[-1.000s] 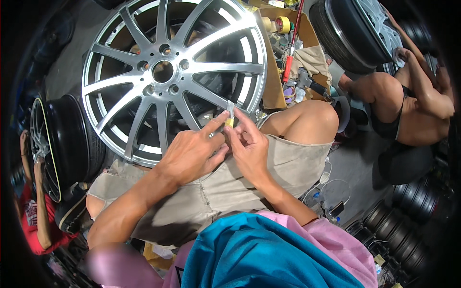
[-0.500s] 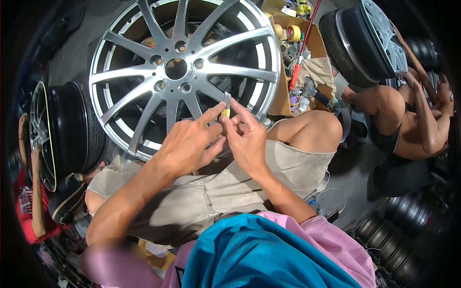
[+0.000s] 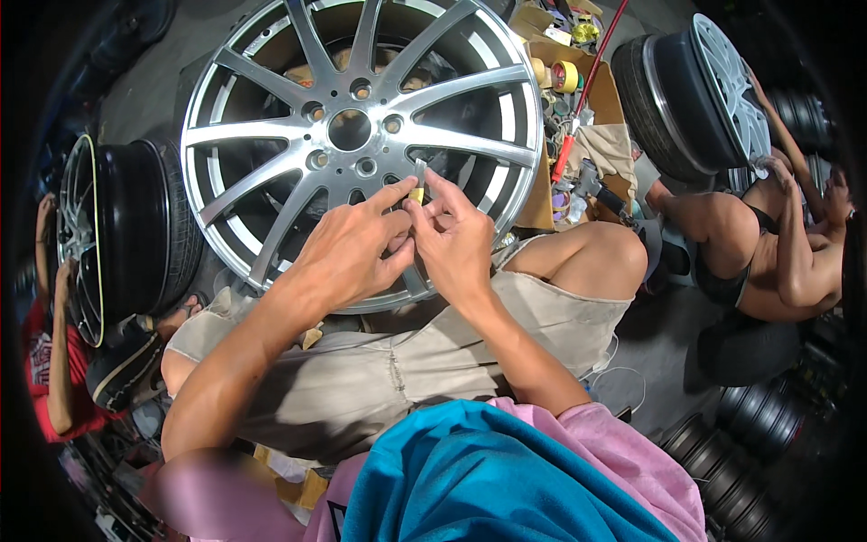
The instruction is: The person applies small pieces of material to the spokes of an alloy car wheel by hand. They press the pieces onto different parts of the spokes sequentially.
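A small grey strip with a yellow lower end (image 3: 418, 191) stands upright between my fingertips; its exact kind is too small to make out. My right hand (image 3: 459, 248) pinches it between thumb and index finger. From the other side, the index finger of my left hand (image 3: 343, 253) presses against it, with the remaining fingers curled. Both hands are held over the near edge of a large silver multi-spoke wheel rim (image 3: 350, 129), which lies face up in front of my knees. Part of its lower spokes is hidden behind my hands.
A cardboard box (image 3: 617, 104) of tape rolls and tools stands right of the rim, with a red rod (image 3: 565, 149) leaning in it. Co-workers sit on both sides, each at an upright wheel: one left (image 3: 117, 235), one right (image 3: 682, 108). Dark rims (image 3: 763, 420) lie lower right.
In the picture, the wheel rim and surroundings have shifted slightly right and, mostly, down. My hands have moved slightly left and up with the strip between their fingers.
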The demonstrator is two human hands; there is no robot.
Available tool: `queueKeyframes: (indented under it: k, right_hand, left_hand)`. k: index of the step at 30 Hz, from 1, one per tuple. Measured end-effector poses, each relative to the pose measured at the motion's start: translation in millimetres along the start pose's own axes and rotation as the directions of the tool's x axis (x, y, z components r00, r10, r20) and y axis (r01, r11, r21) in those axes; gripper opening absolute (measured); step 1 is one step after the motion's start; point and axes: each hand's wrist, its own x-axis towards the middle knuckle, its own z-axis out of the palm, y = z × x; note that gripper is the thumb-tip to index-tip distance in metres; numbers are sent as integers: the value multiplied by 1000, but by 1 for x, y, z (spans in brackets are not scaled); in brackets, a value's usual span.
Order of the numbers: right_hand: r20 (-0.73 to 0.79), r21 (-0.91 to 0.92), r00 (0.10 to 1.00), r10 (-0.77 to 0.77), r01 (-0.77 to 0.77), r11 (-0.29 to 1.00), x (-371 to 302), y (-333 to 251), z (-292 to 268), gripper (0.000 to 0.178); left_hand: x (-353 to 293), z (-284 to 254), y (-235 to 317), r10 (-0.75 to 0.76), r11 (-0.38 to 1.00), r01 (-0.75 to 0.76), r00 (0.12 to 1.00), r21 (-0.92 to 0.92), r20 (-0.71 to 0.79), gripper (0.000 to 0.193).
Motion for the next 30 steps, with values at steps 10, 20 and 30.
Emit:
queueKeyframes:
  k: [10, 20, 30]
  right_hand:
    - [-3, -61, 996, -90, 90, 994, 12, 2, 6, 46]
    - [3, -86, 995, -99, 98, 991, 16, 3, 8, 45]
    - [44, -130, 997, -55, 61, 990, 16, -4, 4, 45]
  left_hand:
    - [2, -4, -1, -14, 1000, 14, 999, -4, -40, 18]
    - [2, -6, -2, -50, 999, 49, 998, -16, -28, 16]
    - [0, -2, -8, -7, 1000, 7, 999, 9, -52, 15]
